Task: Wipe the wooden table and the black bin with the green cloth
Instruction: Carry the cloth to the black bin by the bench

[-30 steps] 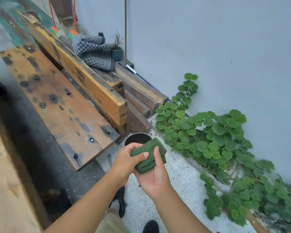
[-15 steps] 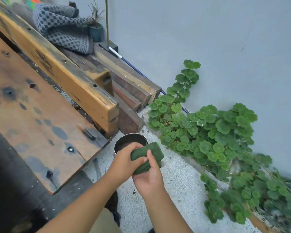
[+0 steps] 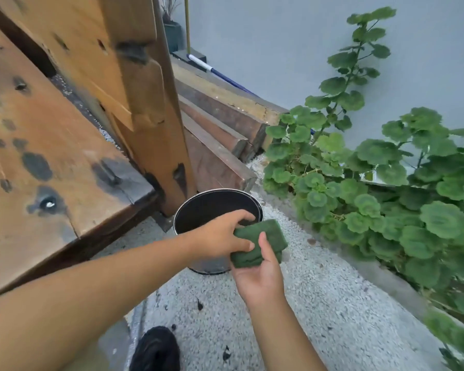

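Note:
The folded green cloth [image 3: 257, 245] is held between both hands just above the near right rim of the black bin [image 3: 198, 207]. My right hand [image 3: 260, 277] cups it from below with the thumb on top. My left hand [image 3: 223, 236] pinches its left edge, fingers over the bin's opening. The bin is round and dark inside, standing on the gravel floor beside the wooden table's leg. The stained wooden table [image 3: 51, 156] fills the left side.
Stacked wooden beams [image 3: 220, 135] lie behind the bin along a grey wall [image 3: 279, 49]. A leafy green plant [image 3: 373, 188] crowds the right side. A potted plant [image 3: 172, 33] and a blue-handled pole [image 3: 220, 73] are at the back. My black shoe [image 3: 156, 349] is at the bottom.
The view has dropped closer to the bin. Both hands with the cloth have moved lower, down to the bin's rim.

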Motion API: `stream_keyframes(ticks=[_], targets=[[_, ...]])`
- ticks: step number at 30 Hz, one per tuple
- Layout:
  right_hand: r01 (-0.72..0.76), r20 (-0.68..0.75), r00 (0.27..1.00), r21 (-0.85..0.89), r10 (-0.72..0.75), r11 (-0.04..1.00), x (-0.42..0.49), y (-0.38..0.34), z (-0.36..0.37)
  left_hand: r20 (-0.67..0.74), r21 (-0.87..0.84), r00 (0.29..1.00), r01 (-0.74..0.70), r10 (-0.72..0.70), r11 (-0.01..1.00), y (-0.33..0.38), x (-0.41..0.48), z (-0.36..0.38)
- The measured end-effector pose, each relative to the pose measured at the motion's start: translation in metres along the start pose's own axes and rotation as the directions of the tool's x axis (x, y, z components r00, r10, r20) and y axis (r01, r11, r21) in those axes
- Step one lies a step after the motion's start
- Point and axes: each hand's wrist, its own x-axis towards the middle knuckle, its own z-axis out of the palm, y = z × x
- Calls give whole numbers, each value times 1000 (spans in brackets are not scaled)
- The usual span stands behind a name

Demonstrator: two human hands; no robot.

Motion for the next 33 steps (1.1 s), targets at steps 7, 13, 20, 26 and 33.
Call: stream_keyframes(ticks=[7,13,20,26,33], targets=[[-7,52,999,27,6,1000,43,25,-67,38,104,999,-42,38,994,-69,19,35],[-11,-2,1000,23,11,1000,20,32,-80,-15,202,998,-63,67,977,-73,-5,50],[-36,17,999,40,35,999,38,32,-84,-205,478,963,-57,174,876,-76,0,61],[3,14,1000,93,-4,996,41,22,-78,-357,364,930,51,89,930,-75,12,48],[49,-105,994,95,-39,994,50,15,-108,-301,354,952,66,47,933,-89,41,47]])
